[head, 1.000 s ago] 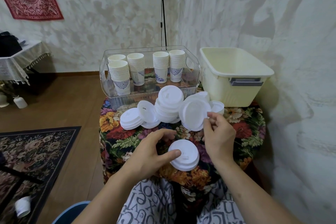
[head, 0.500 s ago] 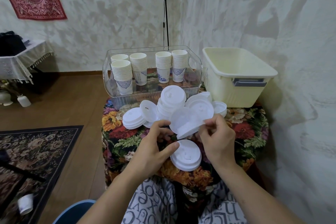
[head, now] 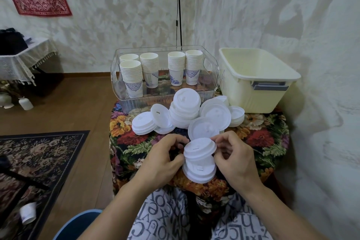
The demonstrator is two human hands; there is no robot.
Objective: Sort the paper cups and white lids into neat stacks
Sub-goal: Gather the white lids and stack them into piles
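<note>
A white lid [head: 199, 148] hangs just above a small stack of lids [head: 199, 171] at the table's front. My left hand [head: 161, 160] pinches its left rim and my right hand [head: 232, 157] pinches its right rim. Behind them lies a loose heap of white lids [head: 185, 111], some stacked, some leaning. Several stacks of paper cups [head: 131, 76] stand in a clear plastic bin [head: 212, 84] at the back.
An empty cream tub [head: 253, 91] sits at the back right on the floral-covered table [head: 259, 136]. A wall runs close along the right. One paper cup [head: 28, 213] lies on the floor at lower left near a patterned rug [head: 39, 154].
My right hand brought a lid from the heap down and toward me. My left hand left the front stack and took the lid's other side, so both hands now hold it over that stack.
</note>
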